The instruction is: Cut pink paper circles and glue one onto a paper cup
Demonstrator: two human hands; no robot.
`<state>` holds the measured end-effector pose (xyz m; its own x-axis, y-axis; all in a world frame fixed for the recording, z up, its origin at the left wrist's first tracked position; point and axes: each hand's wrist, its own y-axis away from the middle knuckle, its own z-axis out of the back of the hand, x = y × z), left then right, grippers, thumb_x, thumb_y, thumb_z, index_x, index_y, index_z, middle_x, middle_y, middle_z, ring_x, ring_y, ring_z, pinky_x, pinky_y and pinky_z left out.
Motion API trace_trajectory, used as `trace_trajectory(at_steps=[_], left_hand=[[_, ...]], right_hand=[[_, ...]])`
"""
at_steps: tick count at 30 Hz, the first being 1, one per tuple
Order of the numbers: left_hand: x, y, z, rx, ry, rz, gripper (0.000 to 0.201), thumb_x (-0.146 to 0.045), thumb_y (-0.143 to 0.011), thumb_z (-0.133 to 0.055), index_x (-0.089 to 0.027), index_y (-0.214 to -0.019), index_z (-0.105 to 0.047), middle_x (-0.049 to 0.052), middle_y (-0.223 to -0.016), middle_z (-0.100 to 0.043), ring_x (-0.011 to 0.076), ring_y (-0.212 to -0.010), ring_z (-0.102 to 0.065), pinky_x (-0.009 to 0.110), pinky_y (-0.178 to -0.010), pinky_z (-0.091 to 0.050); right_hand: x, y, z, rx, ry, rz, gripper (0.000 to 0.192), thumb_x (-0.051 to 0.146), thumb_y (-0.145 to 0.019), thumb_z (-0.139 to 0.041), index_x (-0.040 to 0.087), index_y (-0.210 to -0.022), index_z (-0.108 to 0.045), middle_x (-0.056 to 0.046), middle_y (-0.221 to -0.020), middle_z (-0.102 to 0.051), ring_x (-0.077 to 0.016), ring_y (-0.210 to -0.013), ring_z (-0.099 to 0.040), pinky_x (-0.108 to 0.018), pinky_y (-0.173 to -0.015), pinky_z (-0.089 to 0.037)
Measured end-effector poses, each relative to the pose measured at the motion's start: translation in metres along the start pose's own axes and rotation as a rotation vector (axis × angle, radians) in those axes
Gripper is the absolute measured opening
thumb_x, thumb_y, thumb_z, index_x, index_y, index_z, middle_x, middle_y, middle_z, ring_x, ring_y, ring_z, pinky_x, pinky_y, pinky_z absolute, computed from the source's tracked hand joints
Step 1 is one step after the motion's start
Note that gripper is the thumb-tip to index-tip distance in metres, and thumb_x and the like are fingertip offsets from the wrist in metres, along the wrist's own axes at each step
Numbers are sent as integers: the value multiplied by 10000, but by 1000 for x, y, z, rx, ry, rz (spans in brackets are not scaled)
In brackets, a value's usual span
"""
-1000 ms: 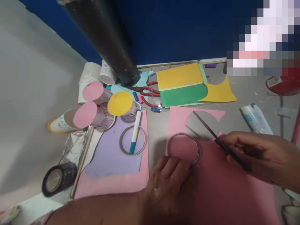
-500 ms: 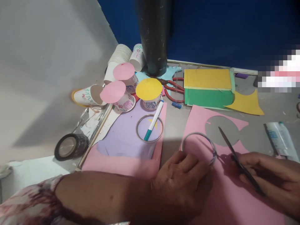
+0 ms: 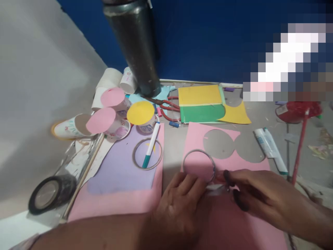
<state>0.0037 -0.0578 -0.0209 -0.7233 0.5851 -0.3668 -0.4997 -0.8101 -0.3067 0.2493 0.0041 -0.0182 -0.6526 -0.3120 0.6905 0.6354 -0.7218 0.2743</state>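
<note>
My left hand (image 3: 179,205) has its fingers bent and pressed together over the near rim of a thin metal ring (image 3: 191,151), holding it against a pink paper sheet (image 3: 194,133). The sheet has round cut-outs along its far side. Just right of the ring, my right hand (image 3: 270,201) grips dark-handled scissors (image 3: 240,200), whose blurred blades point left toward my left fingertips. Another ring (image 3: 134,158) lies on purple paper (image 3: 114,173) to the left, with a white marker with a teal end (image 3: 152,144) across it.
Paper cups with pink and yellow discs (image 3: 140,113) stand at back left near a dark bottle (image 3: 137,52). A tape roll (image 3: 47,196) and stick (image 3: 85,177) lie left. Red-handled pliers (image 3: 170,106), yellow and green paper (image 3: 200,113) and a white tube (image 3: 270,149) lie beyond my hands.
My view has turned right, so things appear farther left. The right hand has moved the scissors in beside the ring and turned their blades left. My left hand stays at the ring.
</note>
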Motion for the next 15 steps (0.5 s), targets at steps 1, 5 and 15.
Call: trace_trajectory(at_steps=[1,5,15], left_hand=[[1,0,-3,-32,3,-2,224,-105,-883,-579,-195,-1055,-689,43,-943,-688,219,-868,-605,400,-837,-493],[9,0,-13,-91,1,-58,296,-109,-886,-550,-183,-1141,-682,46,-937,-706,211,-854,-615,385,-812,-470],[18,8,-12,-25,-172,-47,205,-224,-939,-571,-232,-1116,-675,31,-949,-716,212,-946,-632,393,-946,-435]], right_hand=[[1,-1,-1,26,24,31,177,277,-925,-558,271,-1076,-650,-13,-793,-754,-194,-623,-666,-286,-568,-463],[6,-3,-1,22,33,92,172,166,-876,-581,250,-1023,-613,-5,-831,-753,-193,-712,-694,-278,-627,-437],[3,-9,5,-43,-35,201,134,140,-894,-620,245,-974,-638,43,-774,-709,-142,-661,-629,-254,-603,-391]])
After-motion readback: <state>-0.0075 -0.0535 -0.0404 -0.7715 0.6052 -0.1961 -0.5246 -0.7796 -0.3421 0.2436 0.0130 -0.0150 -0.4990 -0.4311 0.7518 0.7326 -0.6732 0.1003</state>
